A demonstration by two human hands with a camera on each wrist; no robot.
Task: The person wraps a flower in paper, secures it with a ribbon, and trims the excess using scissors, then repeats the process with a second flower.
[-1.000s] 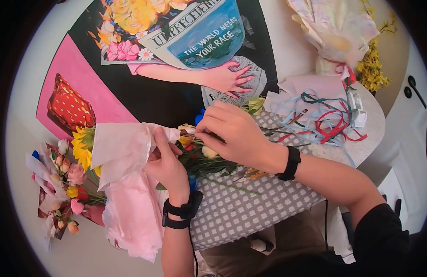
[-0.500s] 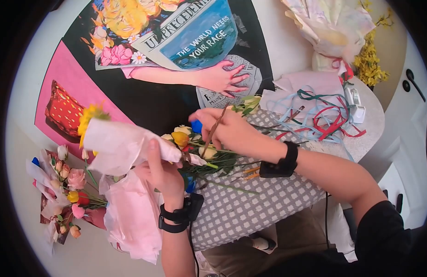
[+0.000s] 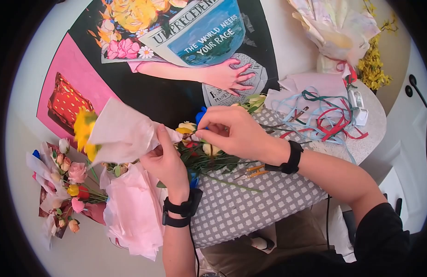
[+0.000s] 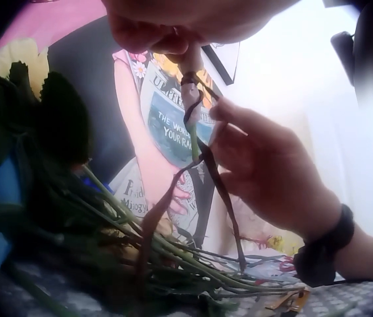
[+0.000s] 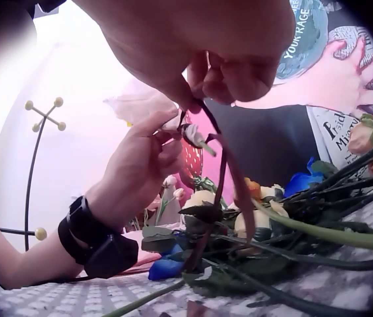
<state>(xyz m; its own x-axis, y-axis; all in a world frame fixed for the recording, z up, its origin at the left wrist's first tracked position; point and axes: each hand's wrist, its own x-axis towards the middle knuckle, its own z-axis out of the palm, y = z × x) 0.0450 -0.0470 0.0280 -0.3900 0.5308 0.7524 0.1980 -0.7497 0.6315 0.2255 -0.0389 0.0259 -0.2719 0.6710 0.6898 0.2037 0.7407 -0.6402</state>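
Observation:
My left hand grips the narrow end of a bouquet wrapped in pale pink paper. A yellow sunflower shows at its wide end, pointing left. Close by the bouquet's base, my right hand pinches a dark brown ribbon. In the left wrist view this ribbon winds around the wrapped stem end, and two tails hang down. Seen from the right wrist, a green stem tip pokes out of the paper beside the ribbon. Below both hands lie loose flowers, among them a cream rose and green stems.
Pink tissue paper hangs over the left table edge, near another flower bunch. Tangled ribbons and a white tape dispenser lie on the right. A wrapped bouquet and a painting stand behind the checked cloth.
My right hand drew the ribbon away from the base and up, then came back to the base. The bouquet dipped and was tilted again, its wide end now higher, in my left hand throughout.

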